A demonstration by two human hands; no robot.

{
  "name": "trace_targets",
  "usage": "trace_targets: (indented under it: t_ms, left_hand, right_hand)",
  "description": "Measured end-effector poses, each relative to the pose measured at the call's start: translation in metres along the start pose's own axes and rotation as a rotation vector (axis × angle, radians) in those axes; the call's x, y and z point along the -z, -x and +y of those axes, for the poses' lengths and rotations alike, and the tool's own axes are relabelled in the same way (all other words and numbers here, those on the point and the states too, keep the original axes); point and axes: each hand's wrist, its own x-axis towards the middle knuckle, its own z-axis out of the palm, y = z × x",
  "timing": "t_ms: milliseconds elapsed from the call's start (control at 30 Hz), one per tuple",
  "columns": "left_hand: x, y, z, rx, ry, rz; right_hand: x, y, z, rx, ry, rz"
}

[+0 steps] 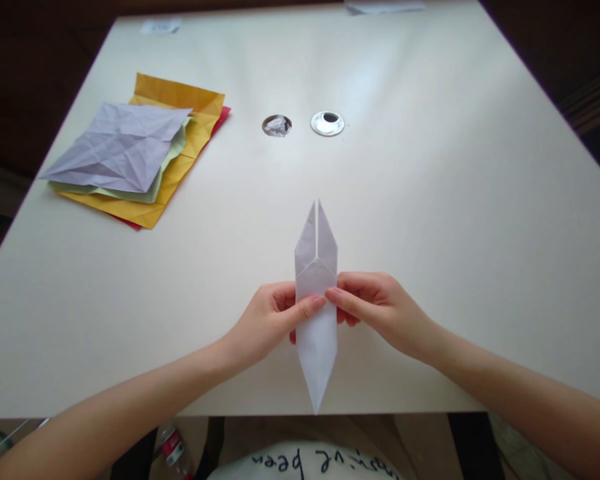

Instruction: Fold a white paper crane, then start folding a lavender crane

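Observation:
A long, narrow piece of folded white paper [317, 333] is held upright in the view over the table's near part. Its far end splits into two points with a slit between them, and its near end tapers to a single point by the table edge. My left hand [275, 317] grips the left side, thumb on top and fingers curled underneath. On the right side my right hand [380, 310] pinches the paper, its thumb tip close to the left thumb. Fingers beneath the paper are partly hidden.
The white table [455, 220] has two round holes, one with a metallic rim [320, 127]. Creased sheets lie stacked at the left: pale purple [125, 143], light green, yellow [180, 193] and red. Below the near edge stands a bottle with a red label [173, 447].

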Motion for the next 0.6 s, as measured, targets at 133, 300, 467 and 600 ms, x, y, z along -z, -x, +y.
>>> trace_targets:
  t_ms: [133, 300, 467, 600]
  left_hand:
    - [0.0008, 0.0015, 0.0005, 0.094, 0.121, -0.129]
    - [-0.0008, 0.0011, -0.0015, 0.172, 0.269, -0.248]
    - [-0.0005, -0.0004, -0.0046, 0.186, 0.339, -0.304]
    - [-0.0009, -0.0009, -0.0057, 0.182, 0.353, -0.308]
  right_hand:
    - [-0.0018, 0.0026, 0.0, 0.039, -0.014, 0.028]
    - [-0.0035, 0.0039, 0.0012, 0.0, -0.121, -0.029]
    - [-0.004, 0.0033, 0.0014, -0.036, -0.203, -0.062]
    - [-0.0044, 0.0023, 0.001, -0.043, -0.231, -0.077]
